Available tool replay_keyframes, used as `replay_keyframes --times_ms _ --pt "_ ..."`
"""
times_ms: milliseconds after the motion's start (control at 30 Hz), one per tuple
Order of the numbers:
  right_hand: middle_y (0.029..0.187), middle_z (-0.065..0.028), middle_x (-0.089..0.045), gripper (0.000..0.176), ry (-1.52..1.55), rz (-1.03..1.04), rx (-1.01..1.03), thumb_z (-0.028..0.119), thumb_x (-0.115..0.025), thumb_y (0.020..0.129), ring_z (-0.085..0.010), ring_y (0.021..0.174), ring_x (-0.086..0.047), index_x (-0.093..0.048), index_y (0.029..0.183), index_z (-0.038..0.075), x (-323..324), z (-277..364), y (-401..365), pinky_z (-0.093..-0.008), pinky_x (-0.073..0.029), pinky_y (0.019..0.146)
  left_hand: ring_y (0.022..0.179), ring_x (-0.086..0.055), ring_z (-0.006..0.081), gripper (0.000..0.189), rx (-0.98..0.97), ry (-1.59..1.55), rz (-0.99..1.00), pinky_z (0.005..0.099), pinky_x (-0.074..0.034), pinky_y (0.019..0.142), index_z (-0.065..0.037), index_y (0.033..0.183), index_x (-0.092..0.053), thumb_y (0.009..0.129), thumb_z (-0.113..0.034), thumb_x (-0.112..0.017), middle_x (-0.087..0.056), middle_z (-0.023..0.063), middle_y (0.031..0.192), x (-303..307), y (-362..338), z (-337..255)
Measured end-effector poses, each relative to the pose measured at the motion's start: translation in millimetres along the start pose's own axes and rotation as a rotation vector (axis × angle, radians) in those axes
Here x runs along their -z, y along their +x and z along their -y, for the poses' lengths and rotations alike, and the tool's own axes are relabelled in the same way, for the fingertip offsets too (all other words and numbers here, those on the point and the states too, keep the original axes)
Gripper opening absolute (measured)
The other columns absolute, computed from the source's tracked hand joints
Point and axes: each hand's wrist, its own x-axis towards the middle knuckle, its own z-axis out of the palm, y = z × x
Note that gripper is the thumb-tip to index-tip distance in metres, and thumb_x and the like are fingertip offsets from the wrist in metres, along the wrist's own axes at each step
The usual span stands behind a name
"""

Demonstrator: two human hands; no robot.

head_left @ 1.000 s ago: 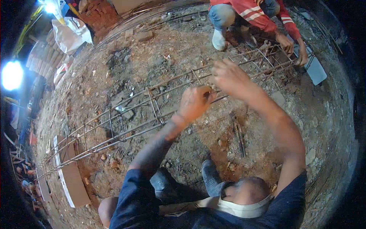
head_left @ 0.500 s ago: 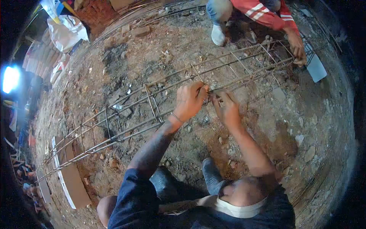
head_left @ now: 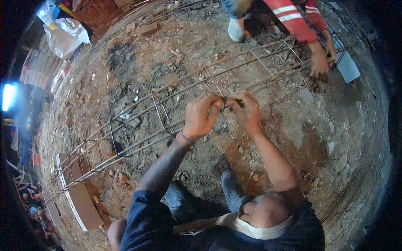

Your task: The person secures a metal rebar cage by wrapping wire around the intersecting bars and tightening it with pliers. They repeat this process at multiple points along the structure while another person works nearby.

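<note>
A long rebar cage [head_left: 180, 89], made of thin steel bars with square stirrups, runs across the ground from lower left to upper right. My left hand [head_left: 201, 115] is closed in a pinch at the near bars, beside the corner of a stirrup [head_left: 214, 81]. Close against it, my right hand [head_left: 247, 112] pinches at the same joint from the right. Something dark and thin shows between the fingertips, too small to name. Fingers and palms hide part of the bars there.
A co-worker in red sleeves [head_left: 289, 16] reaches down at the cage's right end, one hand [head_left: 319, 65] near the ground. Pale boards [head_left: 79, 196] lie under the left end. A light flat piece [head_left: 347, 69] lies at right. A brick [head_left: 147, 29] rests on the rough dirt behind.
My hands have drawn closer together at the joint. The co-worker has leaned in, and a hand now reaches lower and further left. The view has shifted slightly.
</note>
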Motion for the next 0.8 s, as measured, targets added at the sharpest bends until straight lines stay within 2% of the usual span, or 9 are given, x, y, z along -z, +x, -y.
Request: replay_keyframes --times_ms 133,200,300,367,433,500,567,700,800 --pt "0.071 -0.0082 -0.059 0.018 0.104 0.053 -0.177 0.019 -0.067 0.077 -0.0229 0.069 -0.058 -0.06 0.078 0.002 -2.0 -7.4 6.4 -0.0311 -0.045 0.066 0.068 -0.057 0.0305 0.012 -0.074 0.01 0.051 0.0373 -0.044 0.056 -0.003 0.084 -0.058 0.073 -0.004 -0.057 -0.057 0.0122 0.078 2.7 -14.9 0.3" --pt "0.069 -0.007 -0.059 0.022 0.051 0.091 -0.236 0.022 -0.069 0.075 -0.0221 0.067 -0.058 -0.061 0.076 0.003 9.6 -10.8 9.2 -0.0304 -0.045 0.066 0.072 -0.058 0.03 0.017 -0.295 0.138 0.002 0.0339 -0.047 0.061 -0.003 0.091 -0.061 0.074 -0.002 -0.059 -0.06 0.0143 0.084 -2.2 -23.5 11.2" --pt "0.085 -0.0064 -0.061 0.024 0.021 0.29 -0.233 0.022 -0.067 0.078 -0.0154 0.075 -0.057 -0.058 0.088 0.002 19.2 -20.9 -1.5 -0.0308 -0.045 0.068 0.074 -0.058 0.0296 0.015 -0.341 0.102 -0.032 0.0339 -0.047 0.064 -0.002 0.087 -0.062 0.071 -0.003 -0.062 -0.059 0.0155 0.087 -5.3 -23.5 10.0" --pt "0.088 -0.0103 -0.059 0.036 -0.07 0.087 -0.164 0.031 -0.069 0.075 -0.0223 0.081 -0.056 -0.057 0.092 0.002 38.5 -20.3 -20.6 -0.0312 -0.045 0.073 0.074 -0.058 0.0297 0.016 -0.323 0.093 -0.043 0.0342 -0.047 0.064 -0.002 0.086 -0.062 0.07 -0.005 -0.064 -0.058 0.0157 0.085 -0.8 -26.6 2.0" --pt "0.1 -0.0153 -0.055 0.045 -0.123 0.033 -0.437 0.032 -0.069 0.075 -0.0276 0.091 -0.054 -0.052 0.103 0.001 62.2 -44.1 -78.8 -0.0364 -0.044 0.081 0.07 -0.055 0.0292 0.018 -0.312 0.094 -0.085 0.0342 -0.044 0.06 -0.002 0.082 -0.062 0.067 -0.009 -0.067 -0.055 0.0155 0.081 4.8 -31.2 -3.6" --pt "0.11 -0.0204 -0.052 0.048 -0.752 0.199 -0.574 0.029 -0.071 0.073 -0.0342 0.098 -0.053 -0.05 0.107 0.001 77.4 -65.3 -154.2 -0.042 -0.043 0.085 0.069 -0.054 0.0286 0.017 -0.303 0.06 -0.064 0.034 -0.044 0.059 -0.002 0.081 -0.061 0.067 -0.008 -0.067 -0.055 0.0152 0.08 8.7 -42.5 -7.0" --pt "0.113 -0.0181 -0.051 0.05 -1.012 0.19 -0.428 0.028 -0.067 0.074 -0.0363 0.108 -0.046 -0.047 0.111 0.001 83.3 -101.9 -225.4 -0.0447 -0.039 0.088 0.065 -0.053 0.0274 0.016 -0.307 -0.005 -0.048 0.0341 -0.042 0.055 -0.001 0.076 -0.06 0.064 -0.008 -0.069 -0.053 0.0141 0.077 7.8 -51.8 -9.5" --pt "0.106 -0.0199 -0.053 0.046 -1.061 0.345 -0.468 0.027 -0.065 0.075 -0.0371 0.103 -0.048 -0.047 0.109 0.001 79.5 -114.8 -243.2 -0.0448 -0.04 0.086 0.064 -0.053 0.0283 0.019 -0.318 -0.006 -0.021 0.0352 -0.041 0.053 -0.002 0.074 -0.058 0.062 -0.01 -0.071 -0.054 0.0133 0.078 5.9 -58.4 -17.5" --pt "0.118 -0.0254 -0.049 0.046 -1.089 0.455 -0.769 0.028 -0.061 0.08 -0.0385 0.102 -0.052 -0.045 0.113 0.001 78.8 -118.6 -237.2 -0.0458 -0.044 0.082 0.065 -0.053 0.028 0.021 -0.326 -0.013 -0.02 0.0351 -0.041 0.053 -0.003 0.076 -0.058 0.062 -0.01 -0.071 -0.055 0.0126 0.079 8.6 -57.9 -18.5"
